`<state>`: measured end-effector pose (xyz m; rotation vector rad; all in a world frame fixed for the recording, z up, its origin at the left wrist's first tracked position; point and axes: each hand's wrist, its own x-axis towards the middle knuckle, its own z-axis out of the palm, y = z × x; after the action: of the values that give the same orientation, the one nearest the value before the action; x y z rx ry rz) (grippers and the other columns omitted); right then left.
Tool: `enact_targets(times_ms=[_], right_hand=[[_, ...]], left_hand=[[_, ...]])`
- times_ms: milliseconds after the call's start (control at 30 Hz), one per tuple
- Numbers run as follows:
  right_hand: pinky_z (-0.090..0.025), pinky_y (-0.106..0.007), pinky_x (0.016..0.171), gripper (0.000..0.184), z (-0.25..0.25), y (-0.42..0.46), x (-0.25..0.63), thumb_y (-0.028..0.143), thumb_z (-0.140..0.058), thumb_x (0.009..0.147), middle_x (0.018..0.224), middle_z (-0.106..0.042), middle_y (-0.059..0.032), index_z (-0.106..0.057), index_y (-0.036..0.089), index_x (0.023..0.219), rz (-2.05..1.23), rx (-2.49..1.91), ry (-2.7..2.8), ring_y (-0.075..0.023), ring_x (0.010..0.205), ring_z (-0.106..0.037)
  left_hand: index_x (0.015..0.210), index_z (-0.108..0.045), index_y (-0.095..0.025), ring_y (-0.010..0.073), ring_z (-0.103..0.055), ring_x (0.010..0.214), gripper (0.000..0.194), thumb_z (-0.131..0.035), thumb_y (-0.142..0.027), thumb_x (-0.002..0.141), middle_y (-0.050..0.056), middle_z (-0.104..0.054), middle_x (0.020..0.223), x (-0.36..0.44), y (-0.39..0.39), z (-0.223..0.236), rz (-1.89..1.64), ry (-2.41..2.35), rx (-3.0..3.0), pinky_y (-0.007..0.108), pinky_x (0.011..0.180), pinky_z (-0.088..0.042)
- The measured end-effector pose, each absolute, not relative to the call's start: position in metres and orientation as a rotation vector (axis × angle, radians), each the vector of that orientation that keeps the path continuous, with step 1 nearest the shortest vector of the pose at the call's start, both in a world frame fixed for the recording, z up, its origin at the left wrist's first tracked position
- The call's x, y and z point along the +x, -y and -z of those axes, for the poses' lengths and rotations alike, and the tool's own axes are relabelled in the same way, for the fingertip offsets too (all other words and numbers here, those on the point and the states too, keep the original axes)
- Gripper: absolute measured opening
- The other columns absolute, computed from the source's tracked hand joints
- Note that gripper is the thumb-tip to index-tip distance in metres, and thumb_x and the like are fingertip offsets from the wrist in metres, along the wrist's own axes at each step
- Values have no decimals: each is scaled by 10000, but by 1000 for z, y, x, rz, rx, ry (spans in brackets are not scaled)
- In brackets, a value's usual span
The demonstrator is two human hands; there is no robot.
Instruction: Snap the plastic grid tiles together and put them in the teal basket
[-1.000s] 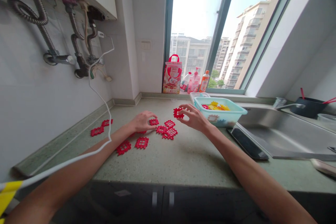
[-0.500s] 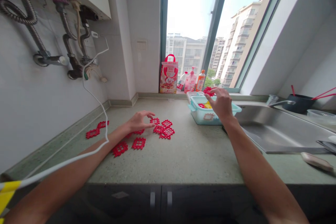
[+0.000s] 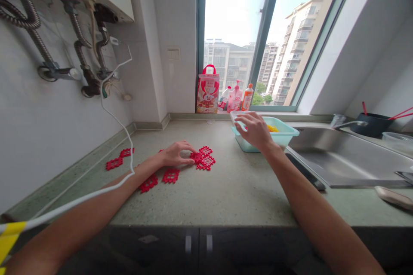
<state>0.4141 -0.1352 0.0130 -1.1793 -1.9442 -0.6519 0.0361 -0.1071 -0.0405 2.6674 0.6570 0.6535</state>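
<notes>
My left hand (image 3: 178, 154) rests low over the counter, thumb and fingertips pinching a red square plastic building piece (image 3: 195, 157) with a notched edge. Touching that piece is a small cluster of similar red pieces (image 3: 205, 163). Another red piece (image 3: 171, 176) lies below the wrist, and one more (image 3: 149, 183) is partly under my forearm. My right hand (image 3: 255, 131) hovers over the left side of a light-blue plastic box (image 3: 284, 139), fingers apart and holding nothing visible. Yellow pieces (image 3: 272, 129) show inside the box, and a bit of red shows by my fingers.
Two red pieces (image 3: 120, 158) lie at the left, beyond a white cable (image 3: 124, 126) that crosses my left forearm. A dark flat object (image 3: 305, 172) lies beside the steel sink (image 3: 348, 154). Bottles (image 3: 235, 99) and a red bag (image 3: 208, 94) stand at the window.
My right hand has moved left and down across the box; the red piece it held is out of its fingers. My left hand has shifted slightly right and closed on a red piece.
</notes>
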Motion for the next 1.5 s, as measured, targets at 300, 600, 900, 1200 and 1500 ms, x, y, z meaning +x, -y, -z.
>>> enact_targets(times_ms=[300, 600, 900, 1200, 1500], right_hand=[[-500, -474, 1116, 453, 77, 110, 334, 130, -528, 1001, 1513, -610, -121, -655, 264, 1415, 167, -1029, 2532, -276, 1336, -620], [-561, -383, 951, 170, 72, 108, 347, 342, -680, 979, 1046, -796, -71, -748, 223, 1080, -100, -1083, 2393, -232, 1006, -737], [-519, -393, 1019, 234, 48, 137, 338, 356, -683, 946, 1154, -787, -66, -756, 228, 1128, -452, -761, 2359, -240, 1084, -716], [-539, -338, 904, 214, 48, 145, 331, 327, -795, 833, 1018, -778, -44, -784, 242, 1029, -376, -870, 2545, -223, 945, -714], [-454, -480, 1044, 253, 6, 144, 370, 318, -729, 895, 1232, -720, -106, -759, 269, 1142, 524, -981, 2242, -322, 1125, -647]], left_hand=[[1116, -763, -279, 219, -720, 1061, 364, -781, -522, 846, 23, -788, 1134, 38, 107, 44, -619, -776, 2632, 324, 989, -519], [1261, -609, -260, 192, -732, 854, 690, -873, -567, 702, -4, -798, 1100, 28, 103, 39, -690, -943, 2579, 296, 807, -528], [1252, -577, -244, 272, -754, 998, 660, -858, -509, 716, 28, -809, 1037, -7, 73, 36, -986, -1181, 2574, 401, 968, -517], [1256, -545, -249, 297, -744, 1066, 670, -844, -526, 724, 33, -805, 1039, -31, 56, 38, -1047, -1396, 2608, 431, 1005, -508], [1278, -550, -260, 294, -743, 1033, 644, -824, -521, 757, 23, -806, 1040, -32, 56, 39, -1043, -1380, 2663, 439, 1012, -488]])
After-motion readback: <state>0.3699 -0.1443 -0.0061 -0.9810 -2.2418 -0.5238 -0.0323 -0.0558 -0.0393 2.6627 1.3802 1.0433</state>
